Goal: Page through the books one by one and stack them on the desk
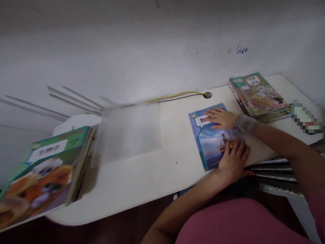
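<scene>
A blue textbook (209, 144) with an oil rig on its front lies flat on the white desk. My right hand (220, 118), with a band at the wrist, rests palm down on its upper part, fingers spread. Lower down, my left hand (233, 159) lies flat across its lower right corner, fingers outstretched and slightly apart. Together the hands hide part of the book's right side. To the left, a clear plastic sheet (132, 132) is spread on the desk.
A stack of textbooks (261, 95) lies at the back right, beside a pixelated object (307, 118). Another textbook pile, topped by a green book (48, 173), stands at the left. Yellow and black cables enter a desk hole (207, 95) by the wall.
</scene>
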`<state>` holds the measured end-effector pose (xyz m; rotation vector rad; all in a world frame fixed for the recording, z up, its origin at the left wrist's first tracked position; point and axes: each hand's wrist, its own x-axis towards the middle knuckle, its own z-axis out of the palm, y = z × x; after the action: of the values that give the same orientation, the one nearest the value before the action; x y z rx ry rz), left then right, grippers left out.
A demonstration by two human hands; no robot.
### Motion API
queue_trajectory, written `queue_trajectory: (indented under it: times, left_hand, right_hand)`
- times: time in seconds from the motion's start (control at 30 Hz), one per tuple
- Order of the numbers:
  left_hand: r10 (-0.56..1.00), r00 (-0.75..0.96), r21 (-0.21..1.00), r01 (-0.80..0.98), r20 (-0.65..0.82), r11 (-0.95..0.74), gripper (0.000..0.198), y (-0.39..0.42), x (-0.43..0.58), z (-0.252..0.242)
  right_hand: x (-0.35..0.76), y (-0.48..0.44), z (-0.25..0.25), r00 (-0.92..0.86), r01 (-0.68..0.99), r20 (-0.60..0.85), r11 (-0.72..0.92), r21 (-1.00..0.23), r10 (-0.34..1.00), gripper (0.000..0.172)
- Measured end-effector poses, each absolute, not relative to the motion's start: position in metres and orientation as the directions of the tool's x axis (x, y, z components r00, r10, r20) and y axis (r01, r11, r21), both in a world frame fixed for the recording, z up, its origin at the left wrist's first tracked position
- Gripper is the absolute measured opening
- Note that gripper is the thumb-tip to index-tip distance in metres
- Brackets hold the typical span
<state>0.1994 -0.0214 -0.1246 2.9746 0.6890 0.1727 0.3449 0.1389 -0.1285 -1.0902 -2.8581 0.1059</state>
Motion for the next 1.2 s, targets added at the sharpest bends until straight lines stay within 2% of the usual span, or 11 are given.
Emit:
queue_trajectory:
  times: [0.17, 0.33, 0.43, 0.57, 0.67, 0.77, 0.83, 0.93, 1.03, 1.1, 1.2]
  left_hand:
    - [0.452, 0.887, 0.128, 0.440, 0.091, -0.889, 0.090, -0.019, 0.201, -0.128]
    - [0.437, 0.898, 0.136, 0.427, 0.054, -0.894, 0.084, -0.026, 0.185, -0.119]
    - [0.413, 0.908, 0.130, 0.402, 0.072, -0.906, 0.081, -0.033, 0.168, -0.096]
    - [0.440, 0.882, 0.144, 0.419, 0.172, -0.897, 0.081, -0.033, 0.145, -0.070]
    - [0.502, 0.858, 0.183, 0.480, 0.106, -0.858, 0.080, -0.026, 0.135, -0.080]
    - [0.451, 0.891, 0.205, 0.433, 0.050, -0.878, 0.079, -0.024, 0.134, -0.105]
    - [0.434, 0.899, 0.195, 0.416, 0.057, -0.888, 0.080, -0.025, 0.136, -0.118]
    - [0.433, 0.898, 0.170, 0.416, 0.077, -0.893, 0.085, -0.029, 0.138, -0.125]
    - [0.432, 0.898, 0.158, 0.417, 0.082, -0.895, 0.089, -0.029, 0.138, -0.124]
    - [0.435, 0.897, 0.159, 0.420, 0.079, -0.894, 0.089, -0.029, 0.137, -0.122]
    - [0.435, 0.898, 0.175, 0.418, 0.072, -0.892, 0.086, -0.028, 0.136, -0.122]
  right_hand:
    - [0.337, 0.194, -0.128, -0.485, 0.870, 0.049, 0.487, -0.070, 0.873, 0.046]
    - [0.330, 0.186, -0.121, -0.350, 0.933, 0.143, 0.358, -0.035, 0.926, 0.043]
    - [0.313, 0.171, -0.111, -0.425, 0.901, 0.186, 0.433, -0.003, 0.886, 0.048]
    - [0.274, 0.146, -0.091, -0.624, 0.772, 0.117, 0.633, -0.061, 0.773, 0.049]
    - [0.252, 0.112, -0.088, -0.793, 0.601, 0.054, 0.794, -0.092, 0.607, 0.050]
    - [0.250, 0.083, -0.102, -0.879, 0.476, -0.008, 0.873, -0.107, 0.478, 0.051]
    - [0.256, 0.080, -0.114, -0.895, 0.444, 0.004, 0.891, -0.089, 0.446, 0.050]
    - [0.264, 0.109, -0.124, -0.850, 0.523, 0.047, 0.851, -0.049, 0.525, 0.050]
    - [0.264, 0.158, -0.124, -0.753, 0.657, 0.014, 0.753, -0.038, 0.657, 0.050]
    - [0.263, 0.181, -0.122, -0.690, 0.724, -0.003, 0.689, -0.035, 0.724, 0.049]
    - [0.274, 0.182, -0.123, -0.595, 0.801, 0.045, 0.596, -0.049, 0.803, 0.049]
